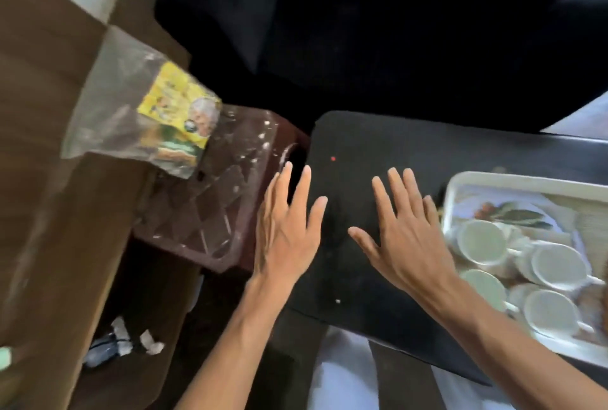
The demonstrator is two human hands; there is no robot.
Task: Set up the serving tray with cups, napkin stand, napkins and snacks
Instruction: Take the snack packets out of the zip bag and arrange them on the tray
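A white serving tray point(460, 184) lies on the black table point(378, 146) at the right edge. Several white cups point(482, 241) stand upside down on it. A clear plastic snack bag point(144, 110) with a yellow label lies at the left, on the corner of a brown plastic stool point(210, 208). My left hand point(286, 228) hovers with straight, spread fingers over the table's left edge, holding nothing. My right hand point(404, 238) is spread flat above the table, just left of the tray, also holding nothing. The whole view is motion-blurred.
A brown wooden surface point(42, 179) fills the left side. Crumpled paper scraps point(131, 340) lie on the dark floor below the stool. A large dark shape point(362, 31) fills the area behind the table.
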